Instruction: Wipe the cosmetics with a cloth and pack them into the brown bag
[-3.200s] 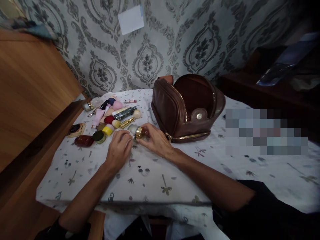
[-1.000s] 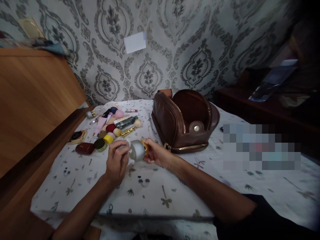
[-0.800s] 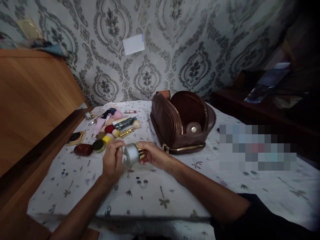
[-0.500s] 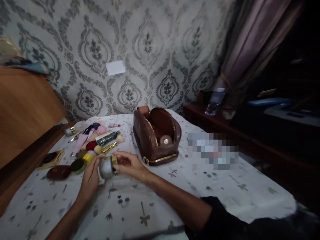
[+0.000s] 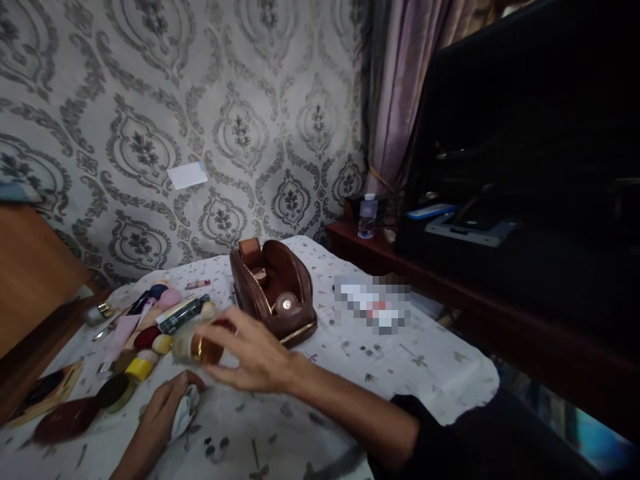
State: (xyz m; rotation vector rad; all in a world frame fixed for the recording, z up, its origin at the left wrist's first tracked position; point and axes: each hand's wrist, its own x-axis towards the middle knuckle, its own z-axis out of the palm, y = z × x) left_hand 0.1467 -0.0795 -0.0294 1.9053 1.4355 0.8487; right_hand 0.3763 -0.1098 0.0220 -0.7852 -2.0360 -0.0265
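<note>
My right hand [image 5: 253, 350] grips a rounded glass bottle with a gold cap [image 5: 200, 347], its fingers curled around the cap end. The bottle is slightly blurred and held above the bed sheet, in front of the cosmetics. Lower and to the left, my left hand [image 5: 163, 407] is closed on a crumpled white cloth [image 5: 185, 412] close to the sheet. Just beyond my right hand stands a brown leather toiletry bag [image 5: 250, 287], unzipped; a small brown item [image 5: 259, 275] shows inside it.
Left of my hands lie a dark green tube [image 5: 184, 315], a yellow jar [image 5: 141, 365], a dark round container [image 5: 116, 392], a dark red case [image 5: 67, 419] and a gold-capped bottle [image 5: 97, 312]. A blurred-out item [image 5: 373, 301] lies right of the bag. A water bottle [image 5: 367, 217] stands behind.
My left hand has come off the glass bottle and moved down with the white cloth. The right hand alone now holds the bottle. The view has turned right.
</note>
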